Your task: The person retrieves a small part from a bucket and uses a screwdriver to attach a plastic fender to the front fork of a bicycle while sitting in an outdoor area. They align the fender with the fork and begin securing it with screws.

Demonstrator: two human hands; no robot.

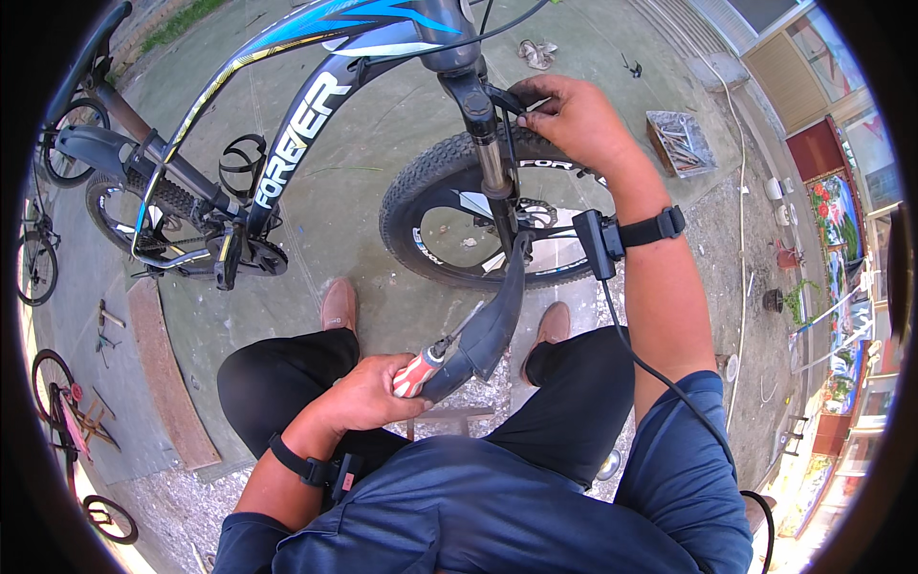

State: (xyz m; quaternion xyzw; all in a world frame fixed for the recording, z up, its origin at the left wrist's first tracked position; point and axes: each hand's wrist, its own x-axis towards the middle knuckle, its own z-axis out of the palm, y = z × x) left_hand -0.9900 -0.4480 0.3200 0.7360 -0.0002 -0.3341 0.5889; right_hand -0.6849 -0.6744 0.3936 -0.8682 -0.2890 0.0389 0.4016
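Note:
A mountain bike with a dark frame (330, 100) and blue and white trim stands in front of me. My left hand (368, 394) is closed around the red-and-white handle of a screwdriver (419, 373), its shaft pointing up and away. That hand also steadies a curved black mudguard (494, 330), whose far end reaches the lower fork by the hub. My right hand (569, 117) is beside the top of the suspension fork (491, 163), above the front tyre (411, 182). Its thumb and fingers pinch at a dark part there, which I cannot make out.
A box of tools (681, 143) lies on the ground at the right. A crumpled rag (537, 54) is at the far side. Left of me are a hammer (111, 314) and a long brown board (163, 373). More bikes (38, 263) stand at the left edge.

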